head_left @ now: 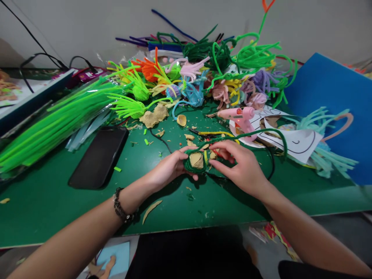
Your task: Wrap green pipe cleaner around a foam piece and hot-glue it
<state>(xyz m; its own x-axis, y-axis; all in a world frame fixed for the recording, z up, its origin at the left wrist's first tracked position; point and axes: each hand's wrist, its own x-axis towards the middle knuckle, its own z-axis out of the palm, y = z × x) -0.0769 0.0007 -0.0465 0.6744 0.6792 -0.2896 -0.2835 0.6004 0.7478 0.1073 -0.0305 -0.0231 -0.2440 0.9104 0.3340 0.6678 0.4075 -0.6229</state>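
Observation:
My left hand (171, 166) grips a small tan lump (197, 159) wrapped round its sides with dark green fuzzy pipe cleaner (190, 166). The tan top of the lump is bare. From the wrap, a loose green strand (255, 133) runs to the right above my right hand and curls down at its end. My right hand (241, 166) is at the right side of the lump, its thumb and index finger apart. Whether its fingertips touch the wrap is unclear. Beyond the hands, a pink glue gun (238, 116) lies on the table.
A black phone (99, 159) and bagged green pipe cleaners (58, 124) lie left on the green table (174, 213). Behind are tan lumps (154, 116) and several pipe-cleaner bundles (194, 91). Paper cutouts (296, 141) and a blue board (328, 104) are right. Tan scraps and a black cord surround the hands.

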